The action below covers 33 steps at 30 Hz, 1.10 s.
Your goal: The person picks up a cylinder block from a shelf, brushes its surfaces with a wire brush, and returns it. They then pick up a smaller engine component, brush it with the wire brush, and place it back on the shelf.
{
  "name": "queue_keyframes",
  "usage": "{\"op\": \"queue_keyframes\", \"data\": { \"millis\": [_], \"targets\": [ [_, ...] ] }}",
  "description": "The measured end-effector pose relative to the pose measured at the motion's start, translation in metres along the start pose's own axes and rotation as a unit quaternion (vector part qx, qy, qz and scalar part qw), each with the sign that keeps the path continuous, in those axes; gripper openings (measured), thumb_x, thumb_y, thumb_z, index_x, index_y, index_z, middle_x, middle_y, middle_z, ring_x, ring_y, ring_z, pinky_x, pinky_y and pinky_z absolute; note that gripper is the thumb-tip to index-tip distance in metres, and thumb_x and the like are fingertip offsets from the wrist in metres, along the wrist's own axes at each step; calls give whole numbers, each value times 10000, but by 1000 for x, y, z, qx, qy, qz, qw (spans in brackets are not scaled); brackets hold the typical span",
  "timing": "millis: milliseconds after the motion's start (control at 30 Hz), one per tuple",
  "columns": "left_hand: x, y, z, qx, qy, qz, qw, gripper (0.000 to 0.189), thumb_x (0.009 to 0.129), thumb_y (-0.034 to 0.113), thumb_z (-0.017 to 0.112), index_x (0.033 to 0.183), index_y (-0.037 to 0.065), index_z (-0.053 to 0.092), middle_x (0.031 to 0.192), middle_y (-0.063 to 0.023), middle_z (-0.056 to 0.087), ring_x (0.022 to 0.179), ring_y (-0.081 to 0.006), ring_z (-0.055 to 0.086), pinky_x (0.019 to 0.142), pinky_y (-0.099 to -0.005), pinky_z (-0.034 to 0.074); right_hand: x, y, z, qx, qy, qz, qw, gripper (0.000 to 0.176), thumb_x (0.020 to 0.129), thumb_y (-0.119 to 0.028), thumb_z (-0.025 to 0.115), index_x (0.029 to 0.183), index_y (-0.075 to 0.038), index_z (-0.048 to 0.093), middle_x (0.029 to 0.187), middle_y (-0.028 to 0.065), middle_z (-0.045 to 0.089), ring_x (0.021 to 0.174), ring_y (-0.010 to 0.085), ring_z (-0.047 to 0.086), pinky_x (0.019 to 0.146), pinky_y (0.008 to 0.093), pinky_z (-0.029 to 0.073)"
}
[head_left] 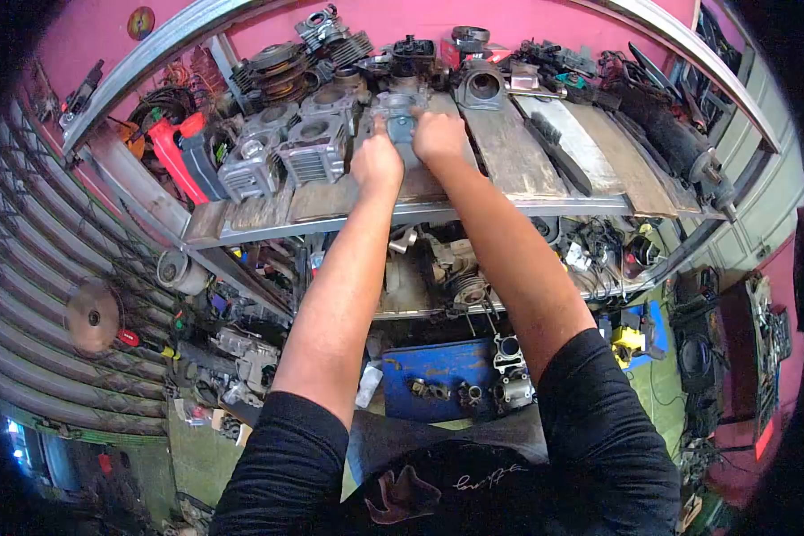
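Pink wall is standing behind a metal-framed shelf with wooden planks, and on these planks many engine parts are lying. At the shelf, the left hand and the right hand of a person are reaching forward. Their fingers are curling partly and are touching a grey metal part from its two sides; how tightly they are closing, one cannot tell. The grey metal part is sitting between the fingers, on the planks. Just left of the fingers, a finned metal block is standing. To their right, a housing with a round opening is resting, and farther right a black brush is lying. Well below the fingers, a blue tray is holding small metal pieces.
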State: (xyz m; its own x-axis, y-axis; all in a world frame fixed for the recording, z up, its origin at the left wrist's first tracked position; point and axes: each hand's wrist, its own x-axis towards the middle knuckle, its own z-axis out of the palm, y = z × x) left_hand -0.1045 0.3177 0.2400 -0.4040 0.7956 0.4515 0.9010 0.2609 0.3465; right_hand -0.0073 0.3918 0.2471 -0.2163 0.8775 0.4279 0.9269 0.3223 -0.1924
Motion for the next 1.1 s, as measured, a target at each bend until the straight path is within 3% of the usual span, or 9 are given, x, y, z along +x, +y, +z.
{"op": "queue_keyframes", "data": {
  "millis": [200,267,367,500,667,700,767,900,1100],
  "targets": [
    [4,1,5,-43,33,4,999,643,860,189,673,1484,150,524,898,-244,739,854,-410,737,773,-522,594,12,8,5,54,-19,-8,998,358,984,-235,522,1276,-351,694,1105,136,749,1131,327,670,1004,456,463],
    [7,4,4,-37,27,-8,999,641,856,222,682,1476,152,533,898,-248,737,859,-410,735,790,-523,590,12,12,8,33,16,-40,999,449,916,-357,703,1361,-327,650,1066,139,755,1038,329,711,933,451,543],
    [8,3,5,-42,28,11,999,647,851,259,685,1470,141,534,905,-255,736,867,-415,733,803,-522,587,11,11,8,53,28,-25,998,446,900,-359,717,1341,-311,668,1047,148,756,1008,340,722,912,458,557],
    [1,5,-3,-73,35,20,997,644,851,282,676,1464,138,539,914,-263,734,880,-416,731,818,-517,584,10,7,10,169,-15,25,985,401,883,-305,727,1283,-314,694,1092,137,750,1104,363,680,1008,514,484],
    [7,-3,1,-62,25,9,998,680,889,312,619,1510,94,451,1272,-243,670,943,-410,729,824,-513,595,13,-5,10,55,37,-45,997,445,874,-366,741,1311,-305,688,1003,160,760,961,334,737,848,473,575],
    [8,-4,4,-62,26,8,998,680,889,312,619,1510,94,451,1272,-243,670,943,-410,729,824,-513,595,14,-6,7,56,37,-47,997,445,874,-366,741,1311,-305,688,1003,160,760,961,334,737,848,473,575],
    [8,-4,13,-88,90,5,992,659,866,305,653,1466,71,515,971,-281,729,909,-434,724,835,-534,568,17,-6,0,57,3,-65,996,426,892,-350,728,1313,-309,686,1003,154,761,970,329,735,857,479,572],
    [6,-1,13,-72,78,-8,994,660,859,298,661,1457,61,515,988,-273,731,919,-430,723,838,-530,570,23,0,9,16,-13,-98,995,432,926,-337,694,1356,-321,650,1019,141,763,964,325,738,870,483,564],
    [3,-2,11,-61,74,12,995,665,853,298,676,1451,55,515,994,-250,738,946,-423,722,845,-522,574,7,15,4,16,-31,-119,992,538,990,-366,585,1515,-335,470,1172,111,740,1240,341,620,1024,529,443]
  ]
}}
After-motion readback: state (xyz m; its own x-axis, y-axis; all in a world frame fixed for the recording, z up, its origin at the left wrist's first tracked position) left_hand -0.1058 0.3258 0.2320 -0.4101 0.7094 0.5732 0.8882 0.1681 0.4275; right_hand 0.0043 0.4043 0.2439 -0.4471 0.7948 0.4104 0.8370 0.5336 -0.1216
